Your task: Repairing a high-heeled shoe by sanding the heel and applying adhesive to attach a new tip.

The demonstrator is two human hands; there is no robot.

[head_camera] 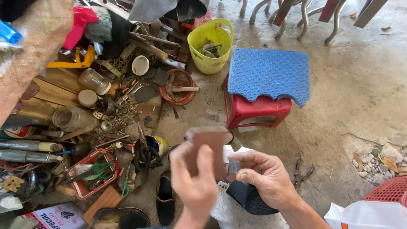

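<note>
Brown leather piece (208,144) up in front of me, over the concrete floor (339,106), a flat reddish-brown rectangle, blurred. My left hand (193,182) has it clamped from behind, fingers closed on its lower edge. My right hand (265,174) is just beside it on the right, thumb and forefinger pinched shut on a small grey metal block (233,166) that sits against the leather's right edge; touching or a hair apart, cannot tell.

Below the hands: a black shoe (164,199) on the floor, sole up or open side up unclear. Small pliers with dark red handles (302,174) lie on the concrete to the right of my right wrist.

Ahead: red plastic stool (254,111) with a blue textured mat (269,73) draped over its seat. Yellow plastic bucket (210,42) just beyond it to the left, scraps inside.

Left side: a heap of tools and jars on wooden boards. Round rusty dish with a hammer (181,88) lying across it. Red basket (87,174) holding green-handled scissors (101,168). A tin can (157,144) with a dark strap hanging over its rim stands between the basket and my left hand
</note>
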